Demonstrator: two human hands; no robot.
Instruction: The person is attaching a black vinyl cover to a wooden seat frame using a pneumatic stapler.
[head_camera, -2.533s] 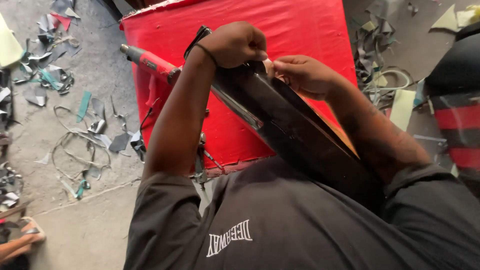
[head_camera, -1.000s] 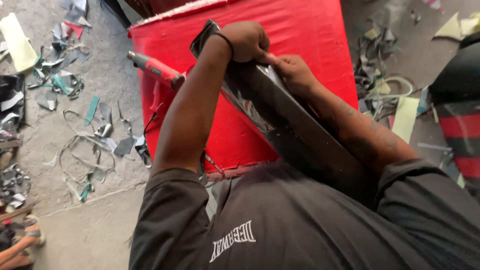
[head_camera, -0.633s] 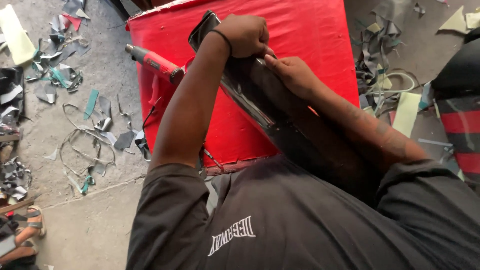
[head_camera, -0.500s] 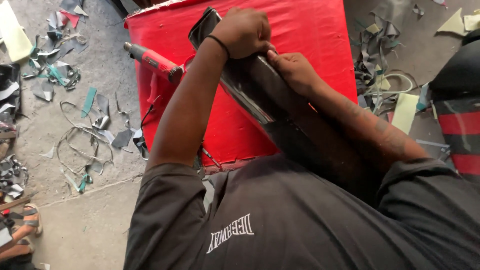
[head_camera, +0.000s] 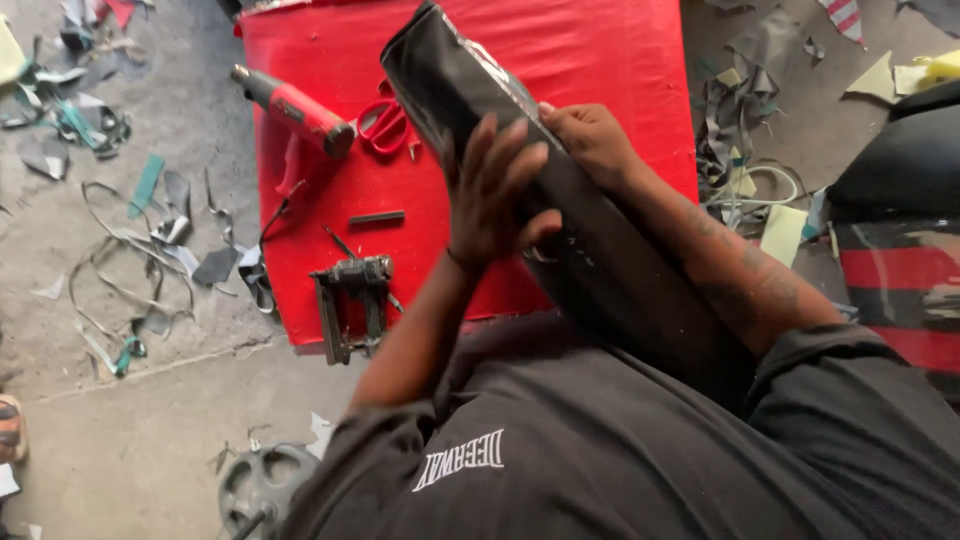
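Left of the red desk (head_camera: 600, 50), strips and offcuts of fabric (head_camera: 130, 220) litter the concrete floor, and a round metal disc (head_camera: 255, 485) lies off the desk's near left corner. On the desk's left part lies a red heat gun (head_camera: 295, 108), with red-handled scissors (head_camera: 383, 125) just beside its nozzle. A short dark bar (head_camera: 377, 217) sits nearer the desk's front edge, and a dark staple gun (head_camera: 350, 300) rests at that edge. The scissors and staple gun were hidden behind the arm a moment ago and are now in plain view.

The long black vinyl-covered panel (head_camera: 600, 270) lies slantwise over the middle of the desk. Its far end is raised above the red cover and its near end runs back to the person's lap. The left hand (head_camera: 490, 195), which half a second ago was closed around the panel's far end, has come down to the panel's middle. It now lies open on the black covering with its fingers (head_camera: 515, 140) spread wide, holding nothing. By the look of it, gripping has given way to pressing or smoothing the covering flat.

The right hand (head_camera: 590, 140) stays where it was, its fingers curled over the panel's edge and steadying it. Right of the desk there are more scraps, and a black object with red stripes (head_camera: 900, 260).
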